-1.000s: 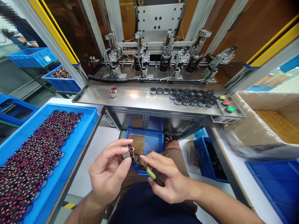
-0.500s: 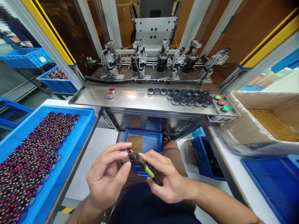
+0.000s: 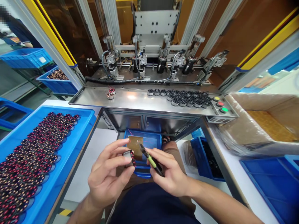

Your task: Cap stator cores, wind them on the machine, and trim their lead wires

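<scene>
Between the thumb and fingers of my left hand (image 3: pixel 111 174) is a small round wound coil part (image 3: pixel 129 158), with a grey metal rim and red and black windings. My right hand (image 3: pixel 169 171) is closed around green-and-black cutters (image 3: pixel 151 161), whose jaws point up and left, a little apart from the coil part. Both hands are over my lap, above a blue bin (image 3: pixel 153 141) with a brown sheet in it. Two wound parts (image 3: pixel 110 93) sit on the left of the metal ledge (image 3: pixel 132 101); many black unwound ones (image 3: pixel 187 97) cluster at its right.
A blue tray (image 3: pixel 87 116) full of wound parts lies at the left. Ahead stands a machine with several metal fixtures (image 3: pixel 163 62). Push buttons (image 3: pixel 220 104), a plastic-lined box (image 3: pixel 243 124) and blue bins (image 3: pixel 268 180) are at the right. A person's arm shows far left.
The cutters have drawn back from the coil part and tilted more upright. My left hand has turned the part slightly, its index finger now raised. The machine's rear plate has shifted slightly.
</scene>
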The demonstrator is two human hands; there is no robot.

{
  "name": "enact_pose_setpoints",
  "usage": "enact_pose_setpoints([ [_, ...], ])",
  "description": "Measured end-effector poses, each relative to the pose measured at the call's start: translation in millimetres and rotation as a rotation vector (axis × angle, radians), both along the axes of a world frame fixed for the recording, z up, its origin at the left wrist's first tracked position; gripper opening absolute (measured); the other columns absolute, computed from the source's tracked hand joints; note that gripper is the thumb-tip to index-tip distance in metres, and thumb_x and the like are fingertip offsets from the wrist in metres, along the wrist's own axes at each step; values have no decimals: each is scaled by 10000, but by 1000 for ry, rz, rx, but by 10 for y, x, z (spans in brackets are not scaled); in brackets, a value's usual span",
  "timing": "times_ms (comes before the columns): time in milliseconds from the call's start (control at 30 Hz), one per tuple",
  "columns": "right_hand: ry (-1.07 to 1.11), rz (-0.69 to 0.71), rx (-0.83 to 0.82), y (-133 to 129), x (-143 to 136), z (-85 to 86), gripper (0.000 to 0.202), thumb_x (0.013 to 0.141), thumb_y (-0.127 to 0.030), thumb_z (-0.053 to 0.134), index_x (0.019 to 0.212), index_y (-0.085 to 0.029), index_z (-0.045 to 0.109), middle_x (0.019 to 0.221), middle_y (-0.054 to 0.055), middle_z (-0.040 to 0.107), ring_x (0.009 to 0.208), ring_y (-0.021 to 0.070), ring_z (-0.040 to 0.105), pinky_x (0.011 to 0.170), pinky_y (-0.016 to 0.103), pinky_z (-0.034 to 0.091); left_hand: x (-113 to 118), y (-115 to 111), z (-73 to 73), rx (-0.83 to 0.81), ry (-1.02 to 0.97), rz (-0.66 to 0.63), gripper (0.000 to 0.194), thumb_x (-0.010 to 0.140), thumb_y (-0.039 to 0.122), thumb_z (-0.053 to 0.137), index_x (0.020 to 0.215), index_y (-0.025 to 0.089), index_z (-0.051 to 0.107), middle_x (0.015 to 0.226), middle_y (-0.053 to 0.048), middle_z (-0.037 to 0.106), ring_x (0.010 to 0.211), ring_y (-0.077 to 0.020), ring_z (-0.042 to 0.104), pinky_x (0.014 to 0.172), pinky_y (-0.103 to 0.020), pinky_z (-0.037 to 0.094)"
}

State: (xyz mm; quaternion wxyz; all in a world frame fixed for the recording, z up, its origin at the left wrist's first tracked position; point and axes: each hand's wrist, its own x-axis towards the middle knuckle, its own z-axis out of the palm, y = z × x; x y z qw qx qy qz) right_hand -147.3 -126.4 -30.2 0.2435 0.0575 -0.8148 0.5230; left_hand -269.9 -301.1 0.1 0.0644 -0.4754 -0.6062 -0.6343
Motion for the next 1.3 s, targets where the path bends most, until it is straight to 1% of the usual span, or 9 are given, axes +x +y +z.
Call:
enact_pose_setpoints([
  [133,-62,-48,2,70,56,-25,626,792,-63,569,1406,-180,534,852,58,633,756,168,582,701,315,529,-51,-4,-36,7,142,126,700,669,-35,808,1277,253,615,1374,-114,572,1013,-257,724,849,-424,652],
  [267,-73,-61,2,93,148,11,651,778,-52,585,1411,-193,528,889,68,662,786,180,599,742,331,536,-74,-22,-74,-50,321,239,680,666,-21,822,1269,245,651,1318,-101,628,983,-244,736,875,-389,651],
  [367,-97,13,-43,75,219,112,655,772,-36,574,1406,-193,537,860,58,646,761,169,593,701,302,529,-78,-38,-70,-91,391,280,675,659,-14,832,1257,254,669,1296,-91,650,999,-242,734,876,-350,650],
  [500,-158,226,-243,46,285,256,731,758,-17,543,1450,-246,492,930,55,630,808,162,627,744,313,557,-84,-35,-13,-128,446,306,647,680,-16,820,1244,267,675,1236,-79,688,986,-219,733,859,-314,647],
  [600,-175,338,-334,33,299,320,794,742,0,534,1481,-276,451,998,65,630,873,170,649,785,333,567,-94,-33,-2,-136,474,262,707,671,-48,809,1284,266,648,1175,-74,723,1009,-220,727,883,-326,636],
  [767,-149,375,-347,15,277,343,833,723,25,534,1491,-282,436,979,57,645,882,164,647,814,342,563,-106,-81,-131,-66,317,155,906,611,-111,808,1398,251,543,1201,-106,731,1058,-269,718,913,-436,624],
  [900,-185,394,-382,1,252,332,854,714,33,524,1493,-306,432,1008,54,623,860,150,632,789,335,568,-103,-115,-181,-49,255,107,899,618,-130,793,1390,256,541,1226,-103,726,1084,-264,706,940,-464,608],
  [1067,-246,387,-383,1,232,348,810,696,19,520,1451,-275,496,946,41,615,807,143,613,758,324,556,-110,-105,-146,-21,265,84,900,615,-198,737,1388,221,542,1240,-99,720,1103,-245,694,963,-450,597],
  [1300,-279,390,-406,5,226,354,824,710,14,512,1454,-338,482,952,29,600,784,141,607,733,328,542,-117,-92,-124,-22,231,66,906,624,-222,706,1387,240,548,1230,-81,723,1118,-249,688,967,-457,593],
])
